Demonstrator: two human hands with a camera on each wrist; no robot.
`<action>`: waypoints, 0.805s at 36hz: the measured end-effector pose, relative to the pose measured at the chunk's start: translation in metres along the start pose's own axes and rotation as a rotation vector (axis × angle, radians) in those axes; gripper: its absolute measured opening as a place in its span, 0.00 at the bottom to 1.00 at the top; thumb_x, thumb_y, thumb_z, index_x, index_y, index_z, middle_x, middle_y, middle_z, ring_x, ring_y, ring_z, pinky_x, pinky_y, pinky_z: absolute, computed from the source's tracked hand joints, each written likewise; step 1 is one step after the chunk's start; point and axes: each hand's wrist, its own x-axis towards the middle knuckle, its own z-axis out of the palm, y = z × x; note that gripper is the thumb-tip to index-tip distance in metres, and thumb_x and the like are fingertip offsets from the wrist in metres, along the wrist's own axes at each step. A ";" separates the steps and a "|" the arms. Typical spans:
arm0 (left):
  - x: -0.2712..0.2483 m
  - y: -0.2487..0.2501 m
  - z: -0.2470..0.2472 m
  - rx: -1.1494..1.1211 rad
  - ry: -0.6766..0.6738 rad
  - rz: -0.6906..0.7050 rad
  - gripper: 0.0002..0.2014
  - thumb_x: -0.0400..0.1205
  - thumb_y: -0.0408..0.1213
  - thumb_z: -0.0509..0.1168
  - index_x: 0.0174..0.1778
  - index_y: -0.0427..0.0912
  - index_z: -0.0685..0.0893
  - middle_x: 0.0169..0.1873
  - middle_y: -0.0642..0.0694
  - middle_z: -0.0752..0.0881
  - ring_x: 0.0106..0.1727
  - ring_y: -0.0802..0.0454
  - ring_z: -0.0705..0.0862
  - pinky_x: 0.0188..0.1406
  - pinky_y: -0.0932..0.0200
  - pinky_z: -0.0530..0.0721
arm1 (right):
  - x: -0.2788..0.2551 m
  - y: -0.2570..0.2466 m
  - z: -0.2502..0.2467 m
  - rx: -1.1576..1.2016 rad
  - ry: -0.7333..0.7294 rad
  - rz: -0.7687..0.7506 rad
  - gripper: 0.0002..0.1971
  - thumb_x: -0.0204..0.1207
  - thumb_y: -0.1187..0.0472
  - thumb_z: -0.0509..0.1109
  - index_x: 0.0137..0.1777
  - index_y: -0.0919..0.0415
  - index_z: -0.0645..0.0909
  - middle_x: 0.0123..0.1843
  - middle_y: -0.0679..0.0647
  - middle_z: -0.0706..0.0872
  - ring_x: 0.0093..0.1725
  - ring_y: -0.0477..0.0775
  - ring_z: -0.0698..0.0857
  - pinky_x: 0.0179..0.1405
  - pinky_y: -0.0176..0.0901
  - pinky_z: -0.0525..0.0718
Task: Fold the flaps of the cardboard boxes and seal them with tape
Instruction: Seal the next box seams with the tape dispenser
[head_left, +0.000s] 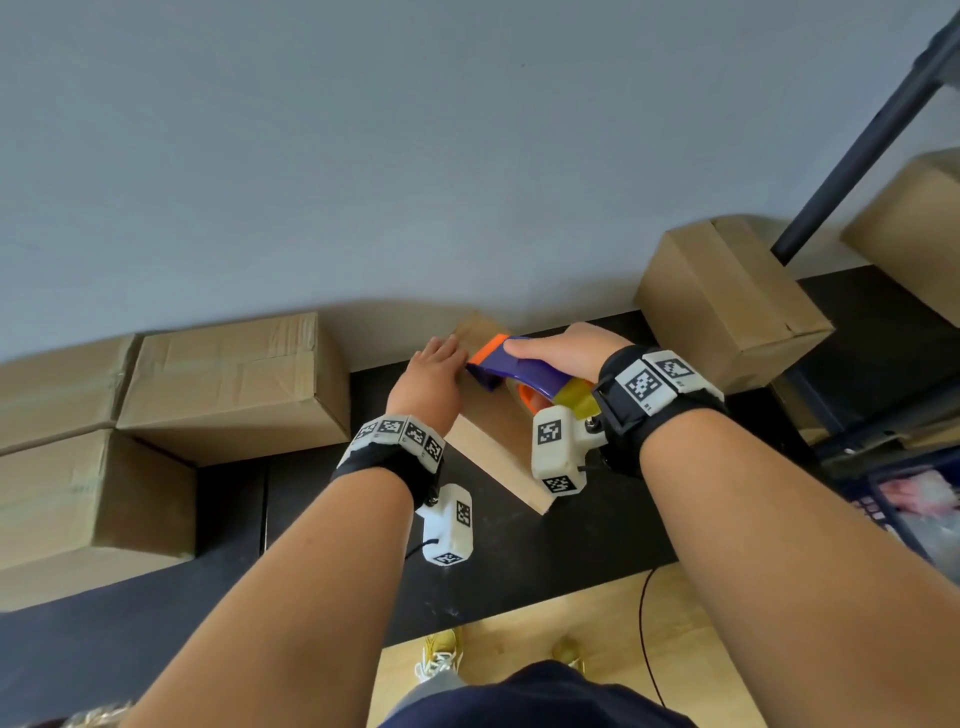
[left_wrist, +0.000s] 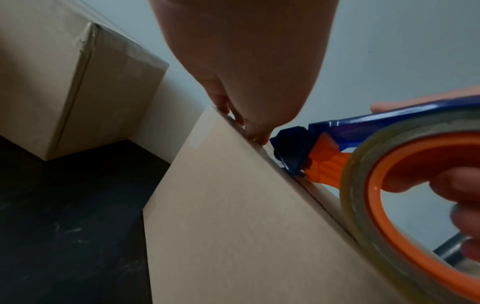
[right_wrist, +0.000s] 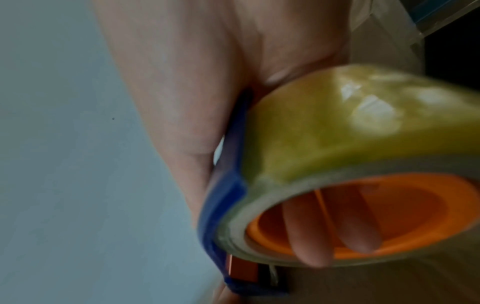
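Observation:
A small cardboard box (head_left: 506, 441) (left_wrist: 233, 216) stands on the black table between my arms. My right hand (head_left: 563, 351) grips a blue and orange tape dispenser (head_left: 511, 371) (left_wrist: 389, 164) (right_wrist: 337, 174) with a roll of clear tape, its fingers curled through the orange core. The dispenser's nose rests on the box top near the far end. My left hand (head_left: 436, 371) (left_wrist: 246, 123) lies flat with straight fingers pressing the box top at its far edge, just left of the dispenser's nose.
Taped cardboard boxes (head_left: 228, 384) are stacked at the left against the grey wall. Another box (head_left: 727, 306) stands at the back right beside a black shelf post (head_left: 857, 140). A blue crate (head_left: 914, 499) sits at the right. The black table (head_left: 519, 561) ends near my body.

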 end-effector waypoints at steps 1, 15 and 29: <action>0.000 -0.001 0.000 -0.002 -0.013 -0.007 0.25 0.79 0.22 0.53 0.72 0.41 0.73 0.81 0.46 0.63 0.81 0.46 0.58 0.78 0.50 0.56 | -0.001 0.001 0.001 0.031 -0.015 0.004 0.32 0.69 0.30 0.72 0.54 0.60 0.83 0.49 0.54 0.88 0.42 0.51 0.86 0.40 0.40 0.80; 0.001 0.001 -0.001 0.059 -0.143 -0.118 0.24 0.90 0.37 0.44 0.84 0.45 0.54 0.84 0.51 0.51 0.85 0.50 0.46 0.82 0.47 0.47 | -0.021 0.018 -0.002 0.220 -0.080 -0.019 0.20 0.73 0.46 0.74 0.54 0.63 0.85 0.53 0.61 0.90 0.54 0.62 0.90 0.67 0.59 0.83; 0.024 -0.005 -0.014 0.160 -0.220 -0.204 0.25 0.90 0.38 0.42 0.85 0.52 0.49 0.85 0.54 0.45 0.85 0.44 0.45 0.81 0.36 0.47 | -0.038 0.046 -0.019 0.043 -0.094 -0.005 0.14 0.79 0.46 0.69 0.51 0.57 0.80 0.49 0.55 0.85 0.45 0.52 0.83 0.39 0.41 0.75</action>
